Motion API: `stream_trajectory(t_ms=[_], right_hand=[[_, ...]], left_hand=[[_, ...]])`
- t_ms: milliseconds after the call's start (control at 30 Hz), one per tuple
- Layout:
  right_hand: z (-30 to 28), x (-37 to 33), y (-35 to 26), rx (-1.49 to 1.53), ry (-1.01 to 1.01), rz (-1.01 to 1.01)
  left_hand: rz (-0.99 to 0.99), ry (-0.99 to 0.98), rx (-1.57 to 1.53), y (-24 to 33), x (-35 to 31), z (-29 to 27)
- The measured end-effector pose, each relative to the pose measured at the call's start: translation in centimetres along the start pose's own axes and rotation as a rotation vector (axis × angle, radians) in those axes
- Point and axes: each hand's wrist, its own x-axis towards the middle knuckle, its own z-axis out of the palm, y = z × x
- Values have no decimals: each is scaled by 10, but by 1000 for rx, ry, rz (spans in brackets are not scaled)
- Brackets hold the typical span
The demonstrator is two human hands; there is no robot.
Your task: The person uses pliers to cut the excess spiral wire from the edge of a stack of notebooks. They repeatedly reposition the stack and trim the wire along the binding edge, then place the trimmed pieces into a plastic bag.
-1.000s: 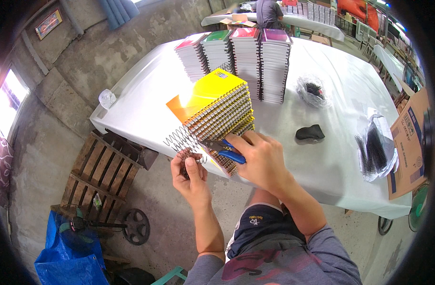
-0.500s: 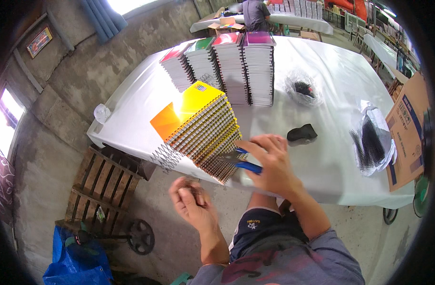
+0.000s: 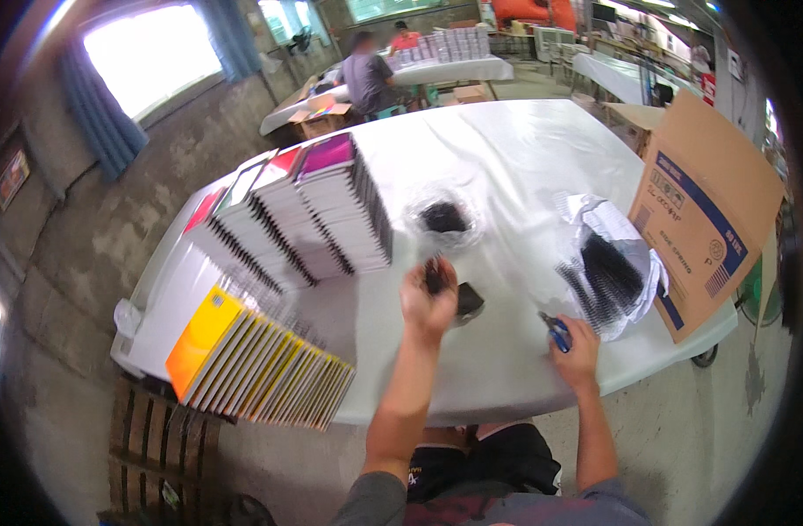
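My left hand [image 3: 426,307] is raised over the middle of the table, fingers curled around something small and dark that I cannot make out. Just right of it lies a dark block-like object [image 3: 471,301]. My right hand [image 3: 580,355] grips blue-handled pliers [image 3: 556,331], their jaws pointing up and left. Beyond the pliers, black spiral binding coils [image 3: 610,270] spill from a white plastic bag [image 3: 585,209]. At the near left, a leaning row of yellow-covered spiral notebooks [image 3: 265,359] stands apart from both hands.
Tall stacks of spiral notebooks [image 3: 340,206] with red, green and purple covers rise at the left. A clear plastic bag [image 3: 463,230] holds black items. An open cardboard box [image 3: 695,237] stands at the right edge. Another person [image 3: 366,77] sits at a far table.
My view has swung right. The right hand has carried the pliers from the yellow notebooks toward the white bag. My left hand has gone from the near table edge to above the tabletop.
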Motion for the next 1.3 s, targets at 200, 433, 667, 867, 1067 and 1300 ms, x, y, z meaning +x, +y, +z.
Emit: stream_trajectory(t_ms=[200,433,667,867,1067,1300], right_hand=[[-1,9,-14,17,41,-108],[-3,11,-17,26,9,-127],[-3,6,-17,-69,45,-250],[14,2,-96,278,-57,-247],[-1,-4,-283,575,-324,-674],[-12,-12,-356,522,-319,-715]], left_hand=[[339,78,695,-9,71,79],[519,-324,918,-46,-44,92],[828,-915,1259,23,-230,3],[1878,95,1171,110,-331,7],[1693,129,1293,147,-312,24],[1573,67,1168,156,-301,20]])
